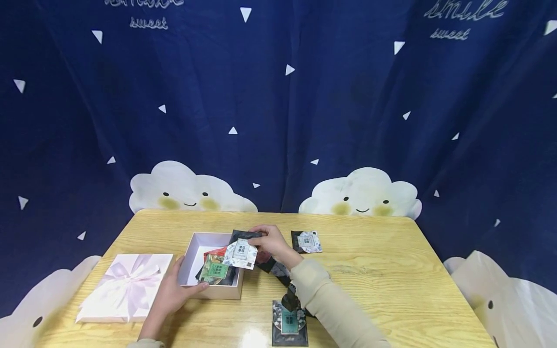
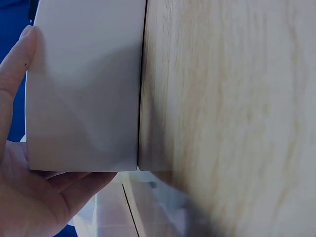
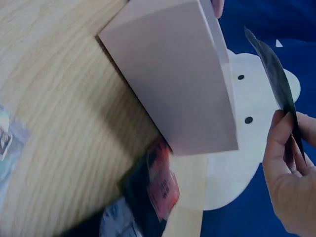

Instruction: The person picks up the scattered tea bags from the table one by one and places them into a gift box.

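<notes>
An uncovered pale pink box (image 1: 219, 291) holds several packets, a green-labelled packet (image 1: 216, 269) uppermost. Around the box's near left corner lies the left hand (image 1: 171, 290), its thumb along the front wall; in the left wrist view that hand (image 2: 34, 192) touches the box wall (image 2: 89, 98). Over the box's right side, the right hand (image 1: 274, 243) pinches a black packet with a white floral front (image 1: 241, 252). From the right wrist camera, the right hand (image 3: 291, 182) holds this thin dark packet (image 3: 277, 76) upright by one edge, beside and above the box (image 3: 173, 74).
A pink lid with a ribbon bow (image 1: 130, 285) lies left of the box. One floral packet (image 1: 307, 241) rests at the back, a teal-labelled one (image 1: 289, 324) near the front edge. More packets, one red (image 3: 163, 185), lie right of the box, partly under the right forearm.
</notes>
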{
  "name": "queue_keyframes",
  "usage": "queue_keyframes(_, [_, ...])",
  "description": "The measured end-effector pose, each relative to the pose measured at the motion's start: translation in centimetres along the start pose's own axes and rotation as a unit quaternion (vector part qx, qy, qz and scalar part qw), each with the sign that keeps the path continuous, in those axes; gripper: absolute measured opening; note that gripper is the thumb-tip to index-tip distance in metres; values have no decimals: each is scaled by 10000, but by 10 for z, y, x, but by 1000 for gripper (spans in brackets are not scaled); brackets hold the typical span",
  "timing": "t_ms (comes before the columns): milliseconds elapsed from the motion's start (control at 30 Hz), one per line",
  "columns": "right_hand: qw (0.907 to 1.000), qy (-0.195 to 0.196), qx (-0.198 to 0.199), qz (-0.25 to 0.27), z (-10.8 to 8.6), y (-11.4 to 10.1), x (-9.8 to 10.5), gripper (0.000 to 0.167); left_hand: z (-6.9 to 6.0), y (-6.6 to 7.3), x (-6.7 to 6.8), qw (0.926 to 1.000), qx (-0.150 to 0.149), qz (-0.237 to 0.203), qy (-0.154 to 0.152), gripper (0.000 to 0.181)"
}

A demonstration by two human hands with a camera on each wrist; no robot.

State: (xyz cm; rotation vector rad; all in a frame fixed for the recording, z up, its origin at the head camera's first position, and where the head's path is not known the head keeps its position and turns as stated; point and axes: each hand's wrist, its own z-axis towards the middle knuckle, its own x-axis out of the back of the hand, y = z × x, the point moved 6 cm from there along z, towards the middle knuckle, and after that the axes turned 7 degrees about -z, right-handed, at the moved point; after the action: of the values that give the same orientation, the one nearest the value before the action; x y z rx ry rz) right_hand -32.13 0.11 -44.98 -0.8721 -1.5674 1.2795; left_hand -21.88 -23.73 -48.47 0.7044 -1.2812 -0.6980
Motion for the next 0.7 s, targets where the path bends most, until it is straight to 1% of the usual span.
queue_keyframes(67, [10000,12,-25,-40,2,2,-6,31,0,0,0,10000,-9,14,5,105])
queue_keyframes(267, [9993,-48,-262,267,6,7,-27,28,-1,0,2,9999,-99,25,76,105])
queue_keyframes(433, [9979,-114,-500,386,7,9,-42,27,-2,0,2,9999,-87,27,80,105])
queue_keyframes(567, [9963,-286,-570,576,5,6,-52,33,-1,0,1,9999,-81,24,85,104])
queue_keyframes(700, [9957,-532,-556,511,3,4,-59,44,-1,1,0,10000,-49,17,81,105])
